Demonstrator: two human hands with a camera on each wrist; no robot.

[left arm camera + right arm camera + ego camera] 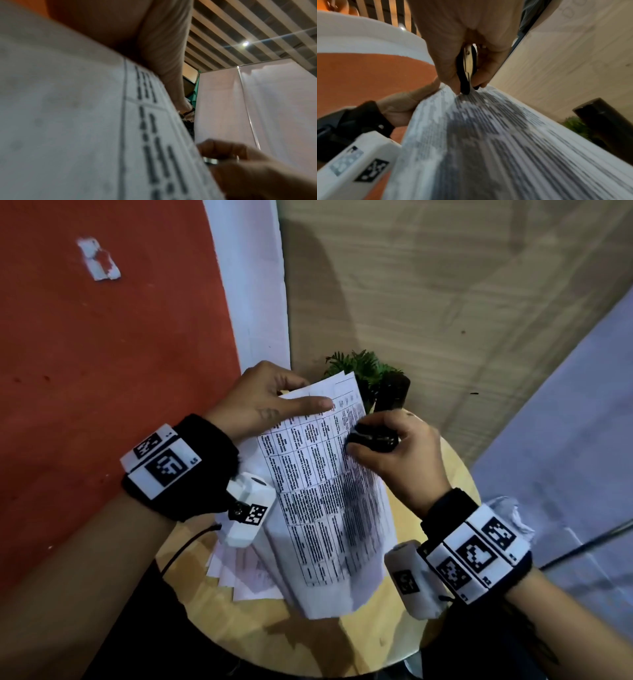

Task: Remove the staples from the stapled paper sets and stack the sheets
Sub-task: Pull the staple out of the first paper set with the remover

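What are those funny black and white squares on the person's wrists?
Each wrist wears a black band: left wrist band, right wrist band. White blocks on the bands carry black-and-white square code markers. A small white camera box hangs under the left wrist, with a thin black cable trailing from it. A white camera sits under the right wrist. The forearms are bare, without sleeves.

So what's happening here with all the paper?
A person is pulling staples out of stapled sheets. The left hand grips a printed paper set near its top, lifted above a round wooden table. The right hand pinches a black staple remover against the set's upper edge. More sheets lie on the table underneath. A small potted plant stands behind.
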